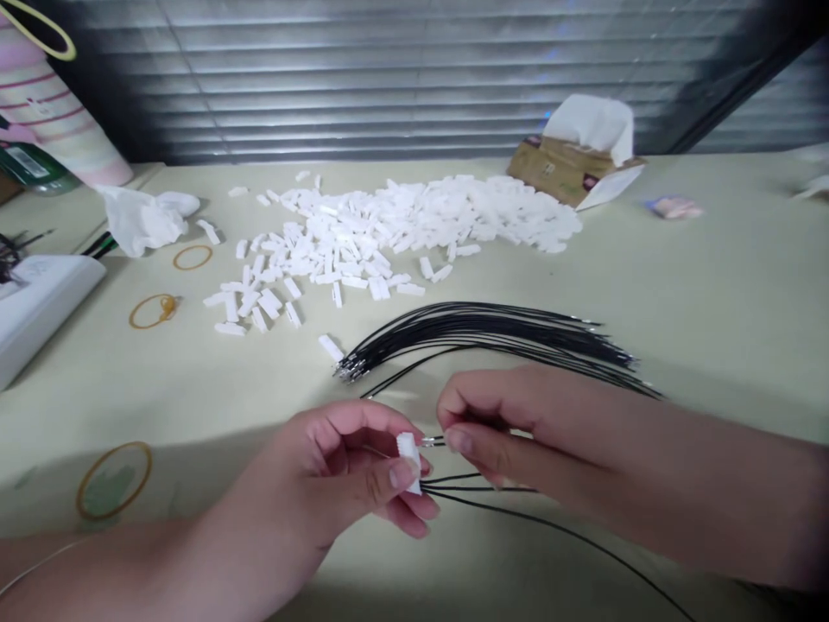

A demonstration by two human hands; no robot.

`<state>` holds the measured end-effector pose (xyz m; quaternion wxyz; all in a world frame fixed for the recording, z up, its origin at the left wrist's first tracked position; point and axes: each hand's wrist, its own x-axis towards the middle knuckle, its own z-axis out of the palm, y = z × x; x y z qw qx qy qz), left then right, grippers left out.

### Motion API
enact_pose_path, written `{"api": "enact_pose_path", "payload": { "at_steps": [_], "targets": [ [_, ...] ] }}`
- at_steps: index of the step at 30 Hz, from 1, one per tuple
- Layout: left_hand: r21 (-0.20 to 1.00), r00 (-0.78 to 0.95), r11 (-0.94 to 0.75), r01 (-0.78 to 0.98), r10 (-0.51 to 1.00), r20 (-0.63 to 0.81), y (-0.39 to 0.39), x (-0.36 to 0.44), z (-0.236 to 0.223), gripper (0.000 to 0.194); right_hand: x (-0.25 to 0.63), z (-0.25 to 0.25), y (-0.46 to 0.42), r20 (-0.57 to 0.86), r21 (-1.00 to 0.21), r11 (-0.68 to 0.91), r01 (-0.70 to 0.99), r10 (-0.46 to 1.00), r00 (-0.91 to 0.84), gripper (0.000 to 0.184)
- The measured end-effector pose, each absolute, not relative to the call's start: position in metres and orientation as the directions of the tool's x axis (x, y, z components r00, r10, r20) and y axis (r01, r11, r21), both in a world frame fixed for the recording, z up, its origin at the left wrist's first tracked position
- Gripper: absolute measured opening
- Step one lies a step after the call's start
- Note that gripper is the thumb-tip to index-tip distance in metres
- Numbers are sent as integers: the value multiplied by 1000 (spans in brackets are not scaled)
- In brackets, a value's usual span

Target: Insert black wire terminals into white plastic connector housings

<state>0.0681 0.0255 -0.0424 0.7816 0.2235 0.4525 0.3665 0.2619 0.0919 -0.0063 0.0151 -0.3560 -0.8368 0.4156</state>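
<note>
My left hand [337,471] pinches a small white plastic connector housing [408,462] between thumb and fingers. My right hand [505,428] grips black wires close to their ends, and a metal crimped terminal [433,441] points at the housing, almost touching it. Several thin black wires [479,489] trail from my right hand toward the lower right. Beyond my hands lies a fanned bundle of black wires [492,333] with metal-tipped ends. A large pile of white connector housings [363,229] covers the table's middle, and one loose housing [330,348] lies beside the bundle.
A pale green tabletop [680,285] carries rubber bands [193,257], a crumpled tissue [142,220] and a torn tissue box [576,155]. A white box [45,302] sits at the left edge, a patterned cup [58,112] stands behind it, and window blinds [389,78] fill the back.
</note>
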Motion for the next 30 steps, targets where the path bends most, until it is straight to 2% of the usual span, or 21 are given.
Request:
{"api": "enact_pose_path", "payload": {
  "at_steps": [6, 13, 23, 27, 30],
  "targets": [
    [678, 363, 626, -385, 778, -513, 23, 67, -42, 11, 260, -11, 87, -320, -690, 366, 624, 619, -717, 31],
    [672, 382, 649, -356, 758, -529, 26, 67, -40, 11, 255, -6, 89, -442, -631, 319, 707, 600, -666, 35],
    [660, 374, 685, -307, 725, -579, 29, 69, -32, 9, 257, -4, 90, -425, -593, 357, 721, 622, -658, 32],
    [640, 367, 698, -323, 715, -595, 31, 69, -33, 10, 255, -5, 89, -433, -597, 315, 738, 648, -627, 27],
    [625, 364, 706, -334, 708, -605, 31, 69, -33, 10, 253, -5, 87, -451, -551, 316, 772, 666, -594, 24]
  ]
}}
